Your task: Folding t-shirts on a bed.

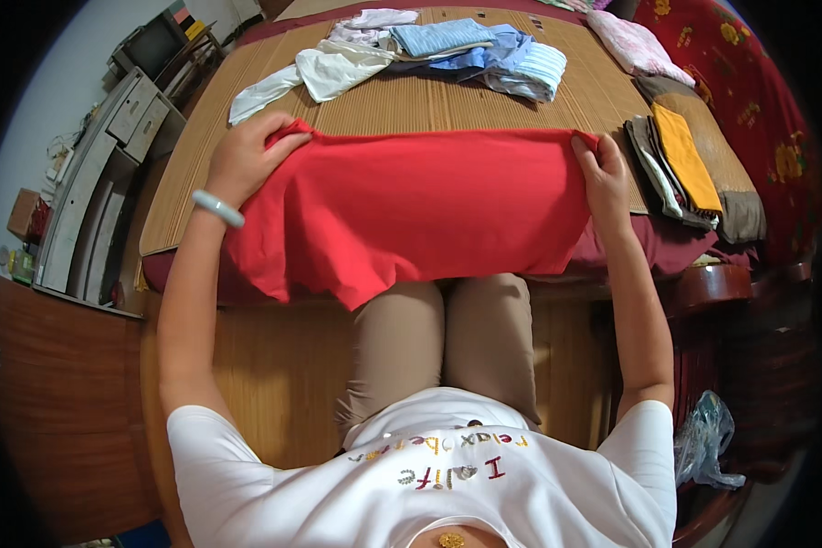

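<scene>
A red cloth garment [438, 198] is stretched sideways between my two hands, above my knees and the near edge of the bed. My left hand [250, 154], with a pale bangle [218, 208] on the wrist, pinches its upper left corner. At the upper right corner, my right hand [604, 175] grips the fabric between thumb and fingers. The top edge runs nearly straight from hand to hand, while the lower left part hangs in loose, uneven folds. Whether the garment is a shirt or something else, I cannot tell.
On the bed mat [425, 103] lie white clothes [342, 65], a folded light-blue garment [442, 35] and a striped one [531, 72]. A folded stack topped by a yellow garment [685, 161] sits at the right, beside a brown pillow [719, 151]. A wooden chair [712, 288] stands near right.
</scene>
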`<state>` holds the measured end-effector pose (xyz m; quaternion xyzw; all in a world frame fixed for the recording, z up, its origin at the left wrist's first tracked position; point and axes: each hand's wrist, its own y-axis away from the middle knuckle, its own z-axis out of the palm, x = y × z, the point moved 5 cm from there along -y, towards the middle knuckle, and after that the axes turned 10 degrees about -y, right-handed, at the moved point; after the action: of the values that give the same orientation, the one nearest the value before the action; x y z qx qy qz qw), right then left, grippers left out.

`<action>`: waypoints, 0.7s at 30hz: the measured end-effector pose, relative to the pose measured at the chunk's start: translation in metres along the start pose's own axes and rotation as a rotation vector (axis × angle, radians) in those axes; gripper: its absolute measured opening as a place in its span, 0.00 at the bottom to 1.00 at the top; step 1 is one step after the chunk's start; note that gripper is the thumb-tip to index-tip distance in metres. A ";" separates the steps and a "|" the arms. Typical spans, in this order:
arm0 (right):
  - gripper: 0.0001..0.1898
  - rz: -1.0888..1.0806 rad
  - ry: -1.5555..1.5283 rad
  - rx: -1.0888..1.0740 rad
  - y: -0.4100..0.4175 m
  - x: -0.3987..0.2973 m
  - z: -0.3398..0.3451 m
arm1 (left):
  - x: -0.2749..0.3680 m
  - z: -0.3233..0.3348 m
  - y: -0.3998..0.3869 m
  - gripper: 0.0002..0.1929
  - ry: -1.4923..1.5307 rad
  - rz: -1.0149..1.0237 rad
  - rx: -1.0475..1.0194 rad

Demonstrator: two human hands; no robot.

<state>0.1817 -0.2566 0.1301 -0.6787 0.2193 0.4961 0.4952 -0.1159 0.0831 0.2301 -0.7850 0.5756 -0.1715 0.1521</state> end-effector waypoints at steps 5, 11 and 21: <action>0.13 0.019 0.156 0.025 -0.079 0.051 0.010 | -0.016 0.053 -0.070 0.15 -0.085 0.139 -0.023; 0.14 0.214 0.217 0.026 -0.133 0.152 0.020 | -0.038 0.146 -0.132 0.15 -0.160 0.178 -0.151; 0.20 0.169 0.699 0.036 -0.181 0.230 0.010 | -0.053 0.247 -0.194 0.15 -0.326 0.303 -0.103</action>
<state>0.4146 -0.1283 0.0076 -0.7780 0.4396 0.2691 0.3592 0.1446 0.2004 0.0892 -0.7136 0.6627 0.0117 0.2269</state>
